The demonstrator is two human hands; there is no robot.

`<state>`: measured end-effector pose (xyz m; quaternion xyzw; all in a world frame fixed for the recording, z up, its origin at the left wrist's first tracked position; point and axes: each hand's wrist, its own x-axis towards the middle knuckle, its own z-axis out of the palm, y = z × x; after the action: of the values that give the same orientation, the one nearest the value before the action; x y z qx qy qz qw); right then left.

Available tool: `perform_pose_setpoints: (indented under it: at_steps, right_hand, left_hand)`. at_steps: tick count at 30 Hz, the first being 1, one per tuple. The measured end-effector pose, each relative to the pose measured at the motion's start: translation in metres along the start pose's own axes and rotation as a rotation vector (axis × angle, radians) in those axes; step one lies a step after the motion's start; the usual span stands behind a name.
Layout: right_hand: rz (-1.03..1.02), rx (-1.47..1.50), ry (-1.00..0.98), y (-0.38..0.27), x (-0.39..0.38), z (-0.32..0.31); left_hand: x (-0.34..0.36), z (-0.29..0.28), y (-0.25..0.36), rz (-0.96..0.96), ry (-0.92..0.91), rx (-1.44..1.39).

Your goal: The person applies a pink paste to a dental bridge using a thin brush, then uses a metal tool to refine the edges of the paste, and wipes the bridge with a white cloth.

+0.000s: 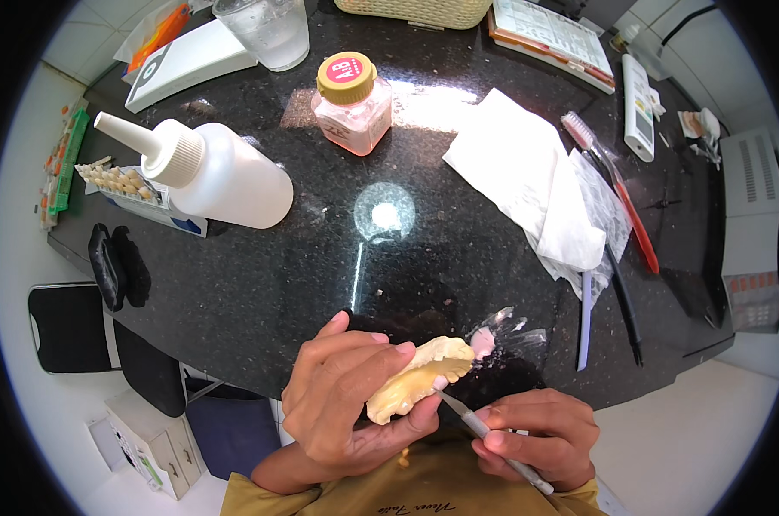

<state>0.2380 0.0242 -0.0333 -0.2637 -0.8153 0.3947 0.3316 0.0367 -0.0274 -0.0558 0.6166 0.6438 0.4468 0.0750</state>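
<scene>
My left hand (pixel 338 396) is closed round a pale yellow dental cast (pixel 411 383), tilted near the counter's front edge. In my right hand (pixel 531 434) is a small metal spatula (pixel 475 423), gripped by the handle. Its thin tip touches the side of the cast at a small pale pink dab (pixel 439 383). Just behind the cast, a lump of pink material (pixel 483 342) lies among smears on the dark counter (pixel 260 275).
A white squeeze bottle (pixel 235 176), tooth shade samples (pixel 123 181), pink-filled jar (pixel 355 120) and glass (pixel 269 34) stand behind. Tissues (pixel 518 172), a toothbrush (pixel 622 198) and slim tools (pixel 585 318) lie right. Black cases (pixel 106 267) sit left, above a chair (pixel 63 327).
</scene>
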Motion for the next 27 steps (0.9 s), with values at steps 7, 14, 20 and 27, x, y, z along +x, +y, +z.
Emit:
perform_pose_setpoints:
  at_steps: [7, 14, 20, 27]
  right_hand:
    - [-0.058, 0.012, 0.009, 0.0052, -0.0023, 0.0000]
    - [-0.024, 0.050, 0.080, 0.0048, -0.0018, 0.0049]
    - [-0.033, 0.040, 0.084, 0.0053, -0.0020, 0.0060]
    - [-0.045, 0.074, 0.104, 0.0063, -0.0033, 0.0013]
  left_hand:
    - [-0.0015, -0.0007, -0.0016, 0.011, 0.003, 0.014]
    - [-0.0026, -0.0001, -0.0009, 0.009, 0.016, 0.019]
    - [-0.0039, -0.0001, -0.0015, 0.019, 0.013, 0.017]
    - [-0.0050, 0.0017, -0.0023, 0.029, 0.030, 0.013]
